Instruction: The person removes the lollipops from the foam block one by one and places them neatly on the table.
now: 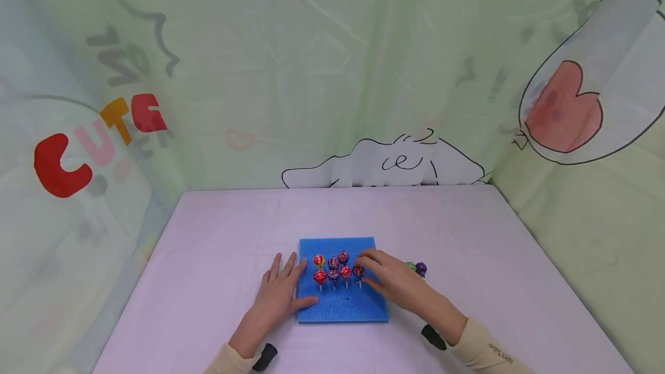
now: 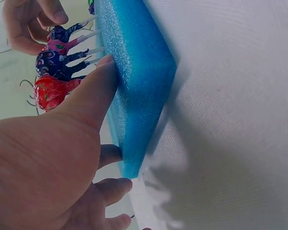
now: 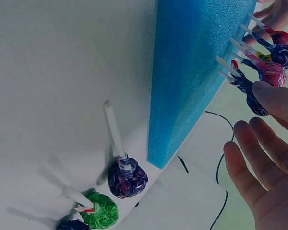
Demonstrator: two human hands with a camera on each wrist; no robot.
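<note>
A blue foam block lies on the table with several wrapped lollipops standing in it by their sticks, among them a red one and a yellow-and-red one. My left hand rests at the block's left side, fingers spread and thumb on the top near the front. At the right end of the front row, my right hand pinches a dark-wrapped lollipop by its head. That lollipop's stick reaches the foam; how deep it sits I cannot tell.
To the right of the block, a purple lollipop and a green one lie loose on the table, beside another dark one cut off by the view's edge. Printed cloth hangs behind and at the sides.
</note>
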